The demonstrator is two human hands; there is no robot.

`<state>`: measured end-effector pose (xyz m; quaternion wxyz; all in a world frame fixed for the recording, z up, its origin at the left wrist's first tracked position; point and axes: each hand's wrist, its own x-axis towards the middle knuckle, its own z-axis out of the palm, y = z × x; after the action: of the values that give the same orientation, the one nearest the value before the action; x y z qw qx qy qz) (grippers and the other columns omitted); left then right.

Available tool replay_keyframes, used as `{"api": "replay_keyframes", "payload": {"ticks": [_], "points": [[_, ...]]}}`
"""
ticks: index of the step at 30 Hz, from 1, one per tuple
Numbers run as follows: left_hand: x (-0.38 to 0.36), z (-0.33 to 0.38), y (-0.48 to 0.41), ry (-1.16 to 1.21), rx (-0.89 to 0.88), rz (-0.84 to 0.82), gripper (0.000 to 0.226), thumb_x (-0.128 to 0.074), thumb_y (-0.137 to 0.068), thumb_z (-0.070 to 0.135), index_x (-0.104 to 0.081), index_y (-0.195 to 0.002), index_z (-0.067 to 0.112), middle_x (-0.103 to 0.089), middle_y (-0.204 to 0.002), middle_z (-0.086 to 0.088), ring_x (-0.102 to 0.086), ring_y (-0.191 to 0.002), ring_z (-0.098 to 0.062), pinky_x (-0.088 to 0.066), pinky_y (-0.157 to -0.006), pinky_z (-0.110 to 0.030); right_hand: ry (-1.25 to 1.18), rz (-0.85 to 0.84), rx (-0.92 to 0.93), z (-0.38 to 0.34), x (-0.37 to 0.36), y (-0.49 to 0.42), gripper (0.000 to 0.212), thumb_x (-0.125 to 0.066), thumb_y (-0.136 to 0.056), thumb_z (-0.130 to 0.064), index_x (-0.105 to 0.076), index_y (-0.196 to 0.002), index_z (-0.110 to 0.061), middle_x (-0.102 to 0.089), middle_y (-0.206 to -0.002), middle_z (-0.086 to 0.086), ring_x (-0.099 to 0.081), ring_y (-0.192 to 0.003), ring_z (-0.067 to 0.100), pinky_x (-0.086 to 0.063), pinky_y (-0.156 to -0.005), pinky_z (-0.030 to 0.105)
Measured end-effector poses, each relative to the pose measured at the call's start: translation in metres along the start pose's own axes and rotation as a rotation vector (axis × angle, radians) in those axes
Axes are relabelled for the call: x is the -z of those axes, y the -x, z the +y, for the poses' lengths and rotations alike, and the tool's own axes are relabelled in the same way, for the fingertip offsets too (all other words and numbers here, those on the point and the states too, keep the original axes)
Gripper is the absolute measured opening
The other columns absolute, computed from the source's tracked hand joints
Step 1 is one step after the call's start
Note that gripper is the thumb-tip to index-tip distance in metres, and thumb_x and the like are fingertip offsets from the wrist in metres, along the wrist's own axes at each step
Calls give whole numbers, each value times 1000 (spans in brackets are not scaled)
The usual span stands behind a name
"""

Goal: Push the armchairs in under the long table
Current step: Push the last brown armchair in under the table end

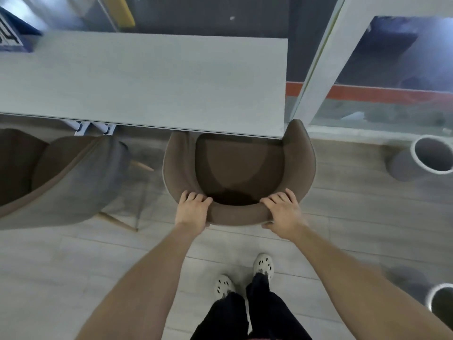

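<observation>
Pale plank flooring [73, 261] runs under a long grey table [147, 82] that stands by a glass wall [392, 69], its right end free. Open floor separates the brown armchair [301, 153] from a second armchair [73, 175] on the left and a round bin [416, 165] on the right. The brown armchair's front sits under the table's near edge, with the left hand [192, 211] and right hand [282, 212] both clamped over its backrest rim.

floor [73, 261]: pale planks | on it: two armchairs [239, 168], long table [147, 82], two round bins [426, 155]
</observation>
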<state>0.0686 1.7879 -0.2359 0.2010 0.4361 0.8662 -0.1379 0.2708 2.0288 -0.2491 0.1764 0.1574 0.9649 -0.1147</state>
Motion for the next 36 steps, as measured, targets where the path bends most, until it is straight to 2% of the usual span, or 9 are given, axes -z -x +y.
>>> {"api": "replay_keyframes", "payload": {"ticks": [7, 11, 14, 19, 30, 36], "points": [[2, 0, 2, -58, -18, 17, 75, -79, -82, 52, -51, -148, 29, -61, -138, -5, -52, -133, -33, -24, -126, -54, -1, 26, -36, -5, -9, -5, 76, -81, -79, -60, -54, -144, -31, -56, -132, -3, -46, -133, 28, -7, -130, 55], [2, -1, 6, -66, -34, 26, 69, -78, -85, 50, -52, -145, 30, -63, -135, -2, -54, -131, -31, -28, -123, -52, 30, 14, -63, -13, -6, -2, 78, -82, -81, -57, -53, -147, -27, -57, -136, -1, -45, -138, 27, -3, -131, 56], [0, -8, 11, -96, -59, 27, 69, -77, -85, 54, -51, -144, 32, -64, -134, -1, -53, -129, -30, -34, -116, -50, 34, 8, -91, -26, -7, 2, 78, -82, -82, -54, -52, -149, -28, -57, -139, -2, -42, -143, 25, 1, -131, 57], [-16, -30, 40, -121, -134, 32, 70, -72, -87, 62, -50, -146, 32, -62, -137, -2, -51, -132, -31, -35, -112, -55, 43, -25, -122, -61, -20, 21, 77, -80, -86, -51, -47, -153, -30, -54, -147, -3, -36, -150, 24, 1, -131, 58], [-59, -113, 110, -184, -238, 22, 79, -70, -81, 74, -50, -146, 34, -62, -138, 0, -50, -133, -30, -32, -111, -55, -13, -35, -178, -181, -56, 62, 75, -77, -88, -52, -46, -154, -32, -53, -149, -4, -34, -151, 24, 4, -131, 57], [-77, -142, 122, -125, -267, 32, 91, -65, -69, 89, -54, -142, 36, -62, -134, 5, -49, -130, -26, -32, -112, -50, 7, -60, -192, -207, -66, 68, 79, -79, -86, -53, -46, -154, -32, -52, -150, -4, -34, -152, 25, 5, -131, 56]]}}
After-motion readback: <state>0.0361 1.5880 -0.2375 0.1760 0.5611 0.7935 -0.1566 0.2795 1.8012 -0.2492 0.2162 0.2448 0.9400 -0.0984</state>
